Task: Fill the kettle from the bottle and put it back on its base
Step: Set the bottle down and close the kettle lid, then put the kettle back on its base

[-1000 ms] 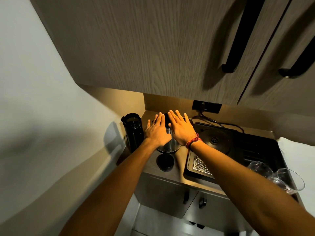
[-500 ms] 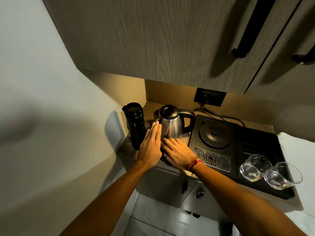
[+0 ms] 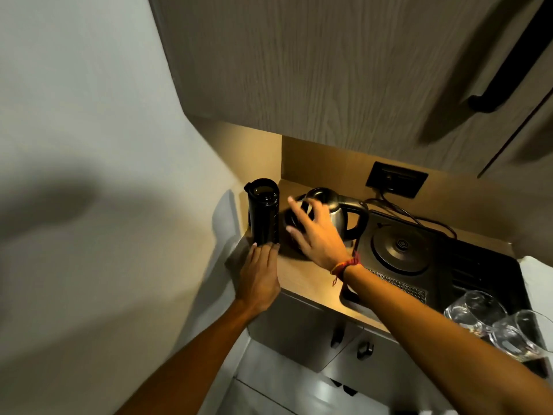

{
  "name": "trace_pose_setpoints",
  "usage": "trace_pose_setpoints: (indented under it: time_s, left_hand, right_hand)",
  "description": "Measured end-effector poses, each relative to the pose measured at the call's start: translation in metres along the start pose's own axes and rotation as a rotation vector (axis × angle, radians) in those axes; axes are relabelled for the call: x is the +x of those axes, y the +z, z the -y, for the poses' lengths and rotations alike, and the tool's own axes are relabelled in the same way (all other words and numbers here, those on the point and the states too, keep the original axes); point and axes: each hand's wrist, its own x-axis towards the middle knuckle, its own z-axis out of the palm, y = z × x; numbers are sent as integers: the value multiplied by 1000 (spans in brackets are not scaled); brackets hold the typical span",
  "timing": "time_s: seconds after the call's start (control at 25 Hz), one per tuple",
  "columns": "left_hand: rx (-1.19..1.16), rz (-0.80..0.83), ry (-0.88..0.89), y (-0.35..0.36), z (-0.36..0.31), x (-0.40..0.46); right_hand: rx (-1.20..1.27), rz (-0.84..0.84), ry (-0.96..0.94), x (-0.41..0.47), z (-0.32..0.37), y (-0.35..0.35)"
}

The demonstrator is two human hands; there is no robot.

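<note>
While the left hand lies flat on the wooden bench, palm down with fingers straight and together, its fingertips touch the foot of a tall black bottle that stands upright in the left corner against the wall. That hand grips nothing. The right hand is raised over the bench with fingers spread wide, in front of a steel electric kettle; whether it touches the kettle cannot be told, and it holds nothing. A red and orange thread band circles the right wrist. The kettle stands upright just right of the bottle, its black handle turned to the right, and its lower left side is hidden by the hand. It sits off its round black base, which lies on a dark tray just to the right. A cord runs from the tray area up to a black wall socket. Two clear drinking glasses stand at the tray's near right end. Wood-grain wall cupboards with black handles hang above.
</note>
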Motion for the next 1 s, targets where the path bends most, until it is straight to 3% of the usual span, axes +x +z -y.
trace_pose_setpoints:
  time_s: [0.12, 0.32, 0.64, 0.84, 1.0]
  left_hand:
    - [57, -36, -58, -14, 11, 7]
    - [57, -81, -163, -23, 17, 21]
    - [118, -118, -101, -22, 21, 18]
    - [-145, -152, 161, -30, -34, 44]
    - [-229, -43, 131, -42, -71, 121]
  right_hand:
    - [40, -110, 29, 52, 24, -29]
    - [-131, 59, -190, 92, 58, -42]
    - [-160, 90, -207, 93, 53, -30]
    - [-15, -5, 146, 59, -2, -29]
    - [-131, 174, 328, 26, -73, -57]
